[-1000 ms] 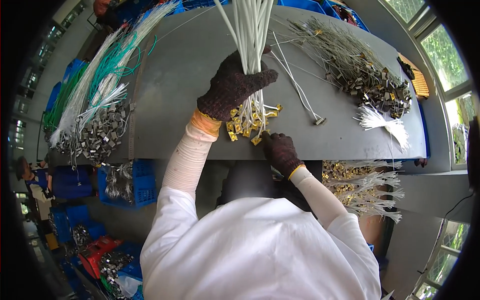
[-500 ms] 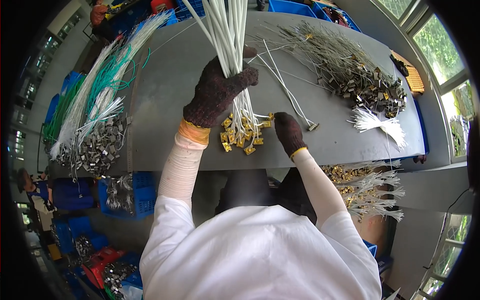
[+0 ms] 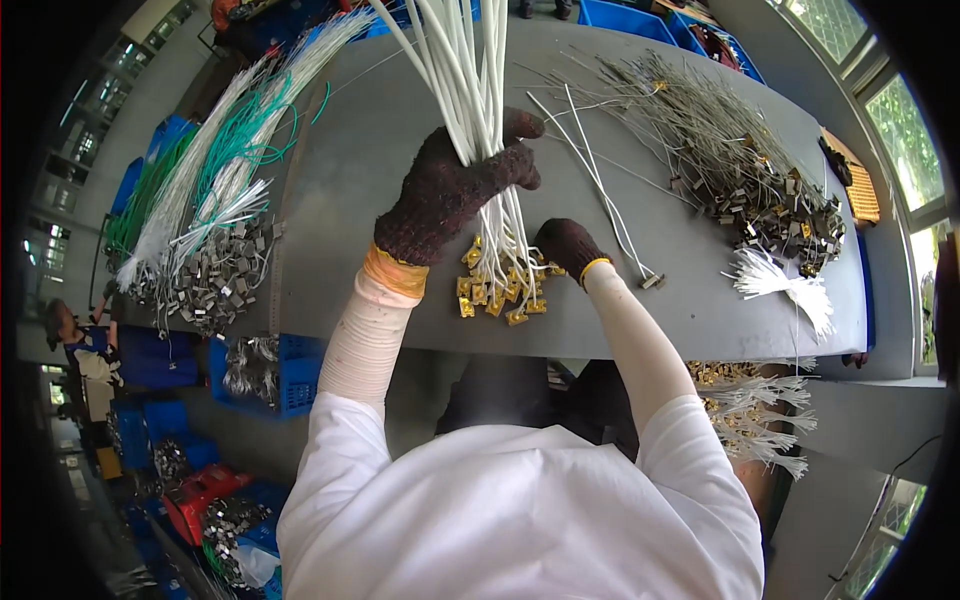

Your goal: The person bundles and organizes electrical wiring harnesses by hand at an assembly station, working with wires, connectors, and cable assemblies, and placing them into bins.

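Observation:
Dark knitted gloves cover both my hands. My left hand [image 3: 450, 185] is wrapped round a bundle of white cables [image 3: 478, 95] that runs up past the far edge of view. Below that fist, the cables fan out to gold-coloured metal end pieces [image 3: 497, 290] hanging in a cluster over the grey table. At the right side of this cluster is my right hand [image 3: 570, 247], its fingers curled together beside one of the end pieces; what they hold, if anything, is hidden. To its right lie a few loose white cables [image 3: 600, 180] with a metal end.
Grey wires with metal ends [image 3: 760, 180] are heaped on the table [image 3: 340, 230] at right, near a tied white bundle [image 3: 790, 285]. White and green wires [image 3: 215, 170] lie at left. Blue crates [image 3: 295, 375] stand below. Another person [image 3: 85, 345] is at far left.
The view has shifted, so the table appears slightly lower and farther right. My right hand has drawn in closer to the end pieces. My left hand keeps its hold on the bundle.

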`<move>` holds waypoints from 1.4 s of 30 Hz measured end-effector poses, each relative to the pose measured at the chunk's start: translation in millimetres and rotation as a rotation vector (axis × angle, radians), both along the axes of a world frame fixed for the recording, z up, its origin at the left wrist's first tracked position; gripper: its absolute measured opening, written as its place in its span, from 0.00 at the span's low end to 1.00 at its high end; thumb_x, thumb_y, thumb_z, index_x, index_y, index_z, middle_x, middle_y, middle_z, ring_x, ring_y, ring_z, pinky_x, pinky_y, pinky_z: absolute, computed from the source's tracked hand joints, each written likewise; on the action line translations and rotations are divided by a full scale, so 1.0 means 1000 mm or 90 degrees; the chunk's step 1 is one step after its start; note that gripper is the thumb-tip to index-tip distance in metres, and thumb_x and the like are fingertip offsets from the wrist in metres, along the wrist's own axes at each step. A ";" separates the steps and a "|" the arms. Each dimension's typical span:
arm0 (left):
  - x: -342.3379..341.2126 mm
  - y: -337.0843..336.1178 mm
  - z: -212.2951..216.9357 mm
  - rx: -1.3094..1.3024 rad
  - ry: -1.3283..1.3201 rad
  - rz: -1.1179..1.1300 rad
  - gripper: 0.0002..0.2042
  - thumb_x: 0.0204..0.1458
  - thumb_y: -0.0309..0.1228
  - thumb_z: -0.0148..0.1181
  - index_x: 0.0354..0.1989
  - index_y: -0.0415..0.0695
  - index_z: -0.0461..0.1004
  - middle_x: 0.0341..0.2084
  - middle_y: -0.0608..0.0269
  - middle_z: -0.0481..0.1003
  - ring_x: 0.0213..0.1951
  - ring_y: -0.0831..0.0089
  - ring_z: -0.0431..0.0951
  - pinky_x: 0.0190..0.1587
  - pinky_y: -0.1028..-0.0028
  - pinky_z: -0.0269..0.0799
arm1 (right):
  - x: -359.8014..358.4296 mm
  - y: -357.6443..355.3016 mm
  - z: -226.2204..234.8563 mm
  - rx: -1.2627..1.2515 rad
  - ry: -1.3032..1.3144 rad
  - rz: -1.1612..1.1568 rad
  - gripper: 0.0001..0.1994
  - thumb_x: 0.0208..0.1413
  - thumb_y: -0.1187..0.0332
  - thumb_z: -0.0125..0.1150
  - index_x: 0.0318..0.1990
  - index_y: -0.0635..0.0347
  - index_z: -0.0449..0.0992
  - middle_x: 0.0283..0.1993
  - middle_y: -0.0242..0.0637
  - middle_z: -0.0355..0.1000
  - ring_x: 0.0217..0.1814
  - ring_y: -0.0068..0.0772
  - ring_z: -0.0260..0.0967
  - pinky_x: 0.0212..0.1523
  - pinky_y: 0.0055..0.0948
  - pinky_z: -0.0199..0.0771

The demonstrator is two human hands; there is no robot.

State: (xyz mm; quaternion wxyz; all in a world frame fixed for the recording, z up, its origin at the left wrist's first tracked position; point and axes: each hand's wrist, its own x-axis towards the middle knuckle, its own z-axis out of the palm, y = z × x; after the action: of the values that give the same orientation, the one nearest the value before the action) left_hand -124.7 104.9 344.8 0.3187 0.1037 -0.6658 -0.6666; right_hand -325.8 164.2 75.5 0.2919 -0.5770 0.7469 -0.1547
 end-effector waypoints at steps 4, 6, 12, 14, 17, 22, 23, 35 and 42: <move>0.002 0.008 0.000 0.050 -0.015 0.026 0.17 0.62 0.29 0.66 0.55 0.32 0.75 0.32 0.62 0.77 0.36 0.74 0.79 0.43 0.71 0.77 | -0.014 0.011 0.038 -0.053 -0.161 -0.003 0.15 0.62 0.62 0.63 0.49 0.63 0.83 0.44 0.42 0.83 0.43 0.37 0.80 0.48 0.36 0.79; 0.004 0.013 0.003 0.081 -0.018 0.040 0.17 0.62 0.29 0.66 0.56 0.32 0.75 0.32 0.62 0.77 0.36 0.74 0.79 0.43 0.71 0.76 | -0.018 0.021 0.093 -0.116 -0.362 -0.122 0.16 0.65 0.63 0.64 0.53 0.63 0.82 0.44 0.36 0.83 0.43 0.29 0.78 0.48 0.34 0.79; 0.012 0.011 0.024 -0.039 -0.124 0.043 0.25 0.55 0.32 0.71 0.60 0.36 0.75 0.45 0.58 0.81 0.46 0.68 0.83 0.52 0.67 0.79 | 0.011 0.048 0.296 -0.479 -0.559 -0.013 0.20 0.66 0.65 0.65 0.61 0.65 0.77 0.51 0.37 0.79 0.52 0.27 0.74 0.56 0.32 0.76; 0.015 0.013 0.027 -0.104 -0.129 0.041 0.24 0.55 0.32 0.70 0.60 0.38 0.75 0.45 0.59 0.81 0.47 0.69 0.82 0.53 0.68 0.77 | 0.031 0.053 0.333 -0.549 -0.600 0.064 0.22 0.65 0.67 0.66 0.63 0.67 0.75 0.54 0.39 0.79 0.52 0.27 0.75 0.56 0.32 0.77; 0.022 0.020 0.026 -0.118 -0.078 0.053 0.22 0.59 0.37 0.66 0.59 0.40 0.76 0.44 0.58 0.80 0.47 0.70 0.80 0.52 0.67 0.76 | 0.045 0.058 0.361 -0.464 -0.569 0.115 0.22 0.63 0.67 0.68 0.62 0.67 0.75 0.54 0.39 0.79 0.51 0.28 0.75 0.55 0.33 0.77; 0.031 0.031 0.027 -0.074 -0.147 0.109 0.21 0.56 0.35 0.68 0.58 0.41 0.76 0.47 0.63 0.79 0.48 0.72 0.78 0.53 0.67 0.75 | 0.045 0.056 0.362 -0.427 -0.555 0.090 0.20 0.61 0.67 0.70 0.57 0.67 0.77 0.49 0.37 0.80 0.50 0.27 0.76 0.56 0.32 0.77; 0.031 0.033 0.028 -0.097 -0.152 0.120 0.21 0.57 0.35 0.68 0.57 0.41 0.76 0.47 0.63 0.80 0.48 0.72 0.79 0.53 0.67 0.75 | 0.043 0.057 0.360 -0.431 -0.550 0.083 0.19 0.61 0.67 0.70 0.57 0.67 0.78 0.49 0.37 0.81 0.50 0.28 0.76 0.56 0.33 0.77; 0.039 0.037 0.024 -0.073 -0.119 0.079 0.21 0.58 0.33 0.68 0.59 0.40 0.75 0.48 0.61 0.81 0.49 0.73 0.79 0.55 0.68 0.75 | 0.060 0.080 0.364 -0.460 -0.580 0.060 0.18 0.64 0.68 0.65 0.58 0.68 0.78 0.50 0.40 0.81 0.52 0.27 0.76 0.57 0.32 0.76; 0.043 0.056 0.031 -0.183 -0.086 0.002 0.26 0.58 0.28 0.67 0.66 0.39 0.71 0.55 0.56 0.78 0.57 0.69 0.78 0.62 0.67 0.72 | 0.076 0.101 0.355 -0.503 -0.623 0.150 0.27 0.66 0.59 0.66 0.67 0.63 0.72 0.59 0.38 0.77 0.59 0.29 0.73 0.63 0.37 0.73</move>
State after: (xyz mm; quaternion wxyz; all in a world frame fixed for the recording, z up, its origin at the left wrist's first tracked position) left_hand -81.2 160.8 375.3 0.2862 0.1026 -0.7741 -0.5553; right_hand -249.6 264.8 430.3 0.3793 -0.5822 0.3453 -0.6308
